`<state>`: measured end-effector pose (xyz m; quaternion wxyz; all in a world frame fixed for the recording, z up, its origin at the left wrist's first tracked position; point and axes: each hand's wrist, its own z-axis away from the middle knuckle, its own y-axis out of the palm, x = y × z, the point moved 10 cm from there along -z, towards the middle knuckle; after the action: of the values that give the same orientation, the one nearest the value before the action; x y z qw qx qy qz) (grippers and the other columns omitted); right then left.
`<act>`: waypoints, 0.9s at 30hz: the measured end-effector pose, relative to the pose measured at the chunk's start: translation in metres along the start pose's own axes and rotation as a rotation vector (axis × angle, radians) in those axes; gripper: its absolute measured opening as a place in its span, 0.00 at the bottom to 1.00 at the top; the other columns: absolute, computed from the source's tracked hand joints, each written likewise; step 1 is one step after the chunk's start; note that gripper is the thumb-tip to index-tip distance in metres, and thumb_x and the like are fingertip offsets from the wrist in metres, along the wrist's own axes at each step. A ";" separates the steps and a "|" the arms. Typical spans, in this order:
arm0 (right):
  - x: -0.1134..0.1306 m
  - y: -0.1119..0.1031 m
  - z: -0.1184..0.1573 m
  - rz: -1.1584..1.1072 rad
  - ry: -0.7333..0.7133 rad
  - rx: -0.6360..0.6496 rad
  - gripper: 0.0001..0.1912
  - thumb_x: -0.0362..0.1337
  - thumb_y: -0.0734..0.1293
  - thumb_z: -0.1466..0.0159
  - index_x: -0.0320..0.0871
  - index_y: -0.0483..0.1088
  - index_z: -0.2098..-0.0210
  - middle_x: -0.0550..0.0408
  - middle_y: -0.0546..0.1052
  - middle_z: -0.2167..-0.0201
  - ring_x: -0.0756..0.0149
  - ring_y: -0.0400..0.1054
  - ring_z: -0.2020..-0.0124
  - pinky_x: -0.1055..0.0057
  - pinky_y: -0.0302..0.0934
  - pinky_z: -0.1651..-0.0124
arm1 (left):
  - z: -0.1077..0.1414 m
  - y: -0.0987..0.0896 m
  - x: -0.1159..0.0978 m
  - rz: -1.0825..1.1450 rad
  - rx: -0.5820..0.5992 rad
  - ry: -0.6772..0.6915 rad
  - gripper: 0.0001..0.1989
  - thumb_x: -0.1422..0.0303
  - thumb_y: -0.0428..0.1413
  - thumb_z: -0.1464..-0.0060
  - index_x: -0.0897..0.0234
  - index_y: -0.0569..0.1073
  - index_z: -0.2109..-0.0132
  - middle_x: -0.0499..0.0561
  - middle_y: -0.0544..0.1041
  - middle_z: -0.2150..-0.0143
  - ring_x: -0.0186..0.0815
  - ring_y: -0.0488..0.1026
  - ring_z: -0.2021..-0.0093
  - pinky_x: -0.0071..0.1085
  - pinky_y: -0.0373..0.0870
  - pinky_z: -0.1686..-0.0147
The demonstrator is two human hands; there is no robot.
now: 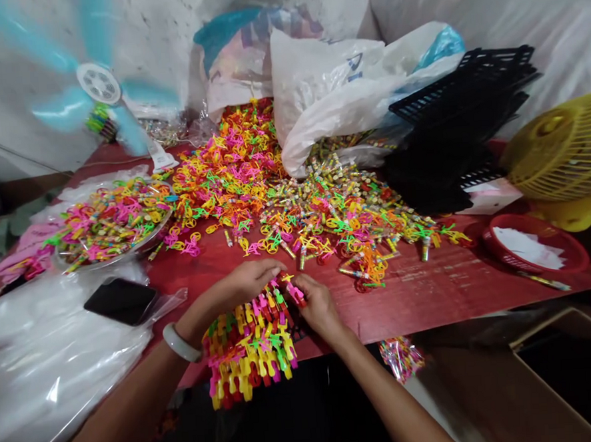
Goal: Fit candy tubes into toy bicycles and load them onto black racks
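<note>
At the near table edge, a dense cluster of small plastic toys (253, 350) in pink, yellow, red and green stands in rows. A bit of dark grid shows at its right side. My left hand (252, 282), with a pale bangle at the wrist, reaches over the cluster's top, its fingertips closed at a small toy piece. My right hand (321, 307) pinches a pink and red plastic toy piece (294, 293) at the cluster's upper right corner. The fingertips of both hands almost meet; the fingers partly hide what they grip.
Behind lie a heap of colourful plastic pieces (232, 165) and a pile of small printed tubes (338, 192). A filled bowl (115, 225), a phone (121, 300) and a spinning blue fan (99, 84) are left. Black trays (450, 125), a red basket (534, 243) and a yellow fan (561, 151) are right.
</note>
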<state>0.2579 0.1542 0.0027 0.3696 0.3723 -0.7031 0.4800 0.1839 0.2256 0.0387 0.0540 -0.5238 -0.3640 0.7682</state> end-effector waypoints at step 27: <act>0.005 -0.025 -0.009 0.277 0.135 -0.205 0.05 0.34 0.60 0.35 0.43 0.68 0.65 0.49 0.72 0.67 0.59 0.68 0.65 0.66 0.61 0.62 | -0.002 0.002 0.010 0.138 0.184 -0.033 0.14 0.64 0.48 0.41 0.64 0.75 0.56 0.51 0.78 0.57 0.34 0.72 0.58 0.30 0.66 0.55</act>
<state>0.2790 0.1558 0.0196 0.3822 0.1995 -0.7664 0.4761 0.1820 0.2294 0.0293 0.0427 -0.5278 -0.2556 0.8089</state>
